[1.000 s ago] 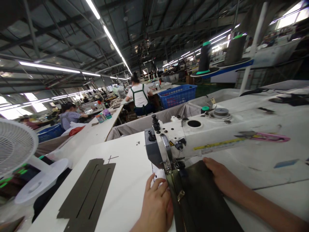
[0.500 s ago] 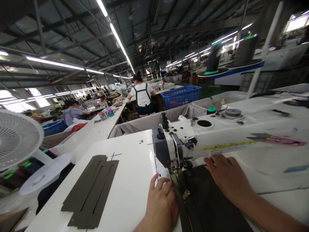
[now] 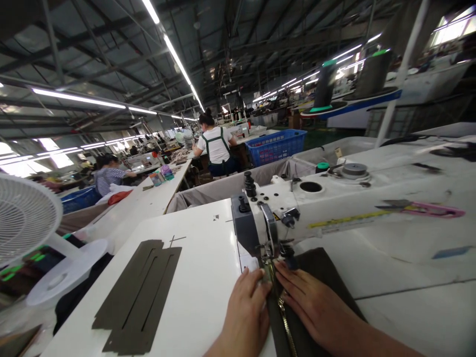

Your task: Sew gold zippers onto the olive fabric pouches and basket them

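Dark olive fabric [image 3: 323,265] lies under the needle area of a white sewing machine [image 3: 390,198]. A gold zipper [image 3: 285,322] runs along it toward the presser foot. My left hand [image 3: 247,310] rests at the fabric's left edge, its fingers bent and close together near the foot; what they grip, if anything, is hidden. Flat on the cloth just right of the zipper, my right hand [image 3: 316,307] has its fingers stretched toward the foot. Several dark olive cut pieces [image 3: 137,297] with slits lie on the white table [image 3: 201,277] at the left.
A white fan [image 3: 29,223] stands at the far left. Pink-handled snips [image 3: 435,210] lie on the machine. Behind it are a grey cloth-lined bin [image 3: 211,191] and a blue basket [image 3: 277,148]. Two people sit at tables beyond; thread cones [image 3: 323,87] stand upper right.
My right hand has moved left and down from the fabric's far edge to beside the zipper. The fabric has shifted, and more of the zipper shows. My left hand has barely moved.
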Available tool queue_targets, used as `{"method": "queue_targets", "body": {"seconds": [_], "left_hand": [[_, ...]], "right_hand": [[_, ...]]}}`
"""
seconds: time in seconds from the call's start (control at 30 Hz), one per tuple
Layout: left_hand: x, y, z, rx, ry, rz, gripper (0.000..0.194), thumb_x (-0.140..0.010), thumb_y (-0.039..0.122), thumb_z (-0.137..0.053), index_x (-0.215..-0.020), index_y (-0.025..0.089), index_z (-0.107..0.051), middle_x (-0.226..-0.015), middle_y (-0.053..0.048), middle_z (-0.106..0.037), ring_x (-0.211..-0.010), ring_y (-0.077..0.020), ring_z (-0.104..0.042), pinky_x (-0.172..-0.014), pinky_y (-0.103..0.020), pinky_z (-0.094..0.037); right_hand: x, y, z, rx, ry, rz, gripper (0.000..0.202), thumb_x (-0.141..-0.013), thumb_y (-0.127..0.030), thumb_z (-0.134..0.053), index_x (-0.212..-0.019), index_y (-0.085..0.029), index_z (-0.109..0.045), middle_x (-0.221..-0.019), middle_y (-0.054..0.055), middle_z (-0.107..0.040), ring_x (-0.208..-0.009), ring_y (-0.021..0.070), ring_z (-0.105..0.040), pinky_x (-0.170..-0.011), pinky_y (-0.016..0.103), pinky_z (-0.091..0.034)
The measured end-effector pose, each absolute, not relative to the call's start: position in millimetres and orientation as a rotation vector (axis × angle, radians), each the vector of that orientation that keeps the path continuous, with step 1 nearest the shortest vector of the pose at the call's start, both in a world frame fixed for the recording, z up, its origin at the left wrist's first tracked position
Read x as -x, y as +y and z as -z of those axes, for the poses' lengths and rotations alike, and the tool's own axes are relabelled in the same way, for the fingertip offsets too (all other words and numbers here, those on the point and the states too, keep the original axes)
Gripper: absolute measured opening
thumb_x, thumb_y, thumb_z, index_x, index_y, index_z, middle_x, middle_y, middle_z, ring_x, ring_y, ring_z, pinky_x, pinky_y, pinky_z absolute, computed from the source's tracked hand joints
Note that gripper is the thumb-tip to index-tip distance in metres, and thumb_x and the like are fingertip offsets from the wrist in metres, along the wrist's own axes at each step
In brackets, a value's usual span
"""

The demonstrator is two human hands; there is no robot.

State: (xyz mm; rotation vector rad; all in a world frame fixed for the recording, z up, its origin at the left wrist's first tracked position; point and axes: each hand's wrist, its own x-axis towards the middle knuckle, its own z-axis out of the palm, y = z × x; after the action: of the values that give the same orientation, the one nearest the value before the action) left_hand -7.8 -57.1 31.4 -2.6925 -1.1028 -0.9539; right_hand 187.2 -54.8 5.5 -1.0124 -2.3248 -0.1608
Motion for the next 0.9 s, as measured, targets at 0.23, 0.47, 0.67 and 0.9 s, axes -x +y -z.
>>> {"method": "queue_targets", "body": {"seconds": [0.23, 0.47, 0.67, 0.9], "left_hand": [[3.7, -51.6, -39.1, 2.775, -0.924, 0.891, 0.025, -0.082, 0.007, -0.044, -0.100, 0.013, -0.060, -0.107, -0.012, -0.065, -0.102, -0.0245, -0.060, -0.090, -0.041, -0.051], [0.6, -52.7, -45.2, 2.809, -0.959, 0.828, 0.020, -0.084, 0.010, -0.045, -0.097, 0.014, -0.061, -0.105, -0.013, -0.065, -0.103, -0.0222, -0.060, -0.093, -0.042, -0.049], [0.0, -51.7, -44.7, 2.834, -0.959, 0.815, 0.022, -0.084, 0.009, -0.042, -0.097, 0.011, -0.061, -0.106, -0.013, -0.063, -0.103, -0.0227, -0.059, -0.096, -0.042, -0.046], [-2.4, -43.7, -39.8, 2.846, -1.044, 0.836, 0.025, -0.075, 0.007, -0.048, -0.096, 0.015, -0.059, -0.104, -0.011, -0.062, -0.100, -0.0229, -0.059, -0.092, -0.040, -0.048]], "right_hand": [[-187.1, -53.8, -15.1, 0.988, -2.431, 0.186, 0.040, -0.084, -0.010, -0.039, -0.119, 0.000, -0.054, -0.123, 0.020, -0.054, -0.111, 0.0279, -0.053, -0.091, 0.042, -0.048], [-189.8, -52.0, -14.7, 0.965, -2.423, 0.174, 0.040, -0.084, -0.011, -0.040, -0.120, -0.001, -0.053, -0.125, 0.020, -0.052, -0.116, 0.0268, -0.050, -0.095, 0.041, -0.046], [-190.1, -49.9, -13.4, 0.936, -2.439, 0.267, 0.038, -0.085, -0.010, -0.035, -0.115, 0.002, -0.056, -0.120, 0.021, -0.056, -0.109, 0.0276, -0.055, -0.089, 0.042, -0.050], [-191.2, -39.8, -21.7, 0.867, -2.375, 0.247, 0.036, -0.087, -0.013, -0.035, -0.115, -0.003, -0.056, -0.114, 0.019, -0.061, -0.104, 0.0242, -0.058, -0.086, 0.038, -0.051]]}}
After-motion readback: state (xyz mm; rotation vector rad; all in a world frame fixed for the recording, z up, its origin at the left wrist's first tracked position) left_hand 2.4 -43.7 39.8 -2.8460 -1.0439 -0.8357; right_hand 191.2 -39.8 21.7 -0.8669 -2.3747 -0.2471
